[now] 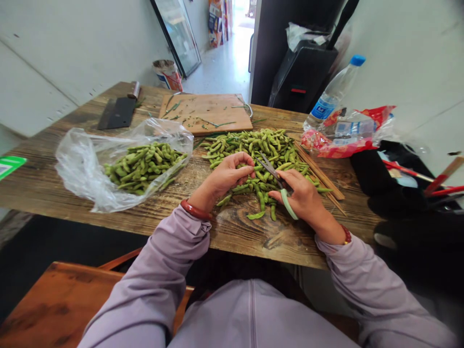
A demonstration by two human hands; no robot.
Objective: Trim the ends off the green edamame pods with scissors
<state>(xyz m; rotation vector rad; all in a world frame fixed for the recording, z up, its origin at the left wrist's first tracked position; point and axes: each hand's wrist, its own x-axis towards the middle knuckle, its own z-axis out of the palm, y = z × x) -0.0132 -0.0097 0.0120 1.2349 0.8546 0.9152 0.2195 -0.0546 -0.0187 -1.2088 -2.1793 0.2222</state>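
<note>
"Dozens of soybean pods (275,143), loose on the tabletop (235,237). Where do they lie from the hands?"

"Put the clock's centre between the hands, twelve pointing away from the wearer. The bulk is at twelve, some runs beneath the fingers, and a few strays sit at six. They lie every which way, so the heap has no single long axis."

"Which hand is nearer?"

"The left hand (232,173), curled at nine, fingertips drawn close together. I can't tell whether a pod is between them."

"And the other?"

"The right hand (302,193), at four, is closed around scissors (268,167) with a pale green handle. Their long axis runs five to eleven, tips toward eleven, blades slightly parted, just beside the left fingertips. That gap is the relation to watch."

"What's farther out?"

"At three, slim wooden sticks (322,175) beside the heap. At nine, a clear plastic bag (78,162) with more pods (147,164) inside. At eleven, a wooden cutting board (224,105) strewn with green scraps; at ten, a cleaver (118,113), well apart."

"On the other side?"

"A blue-capped water bottle (328,99) at one, a red-and-clear wrapper (366,129) at two."
</note>
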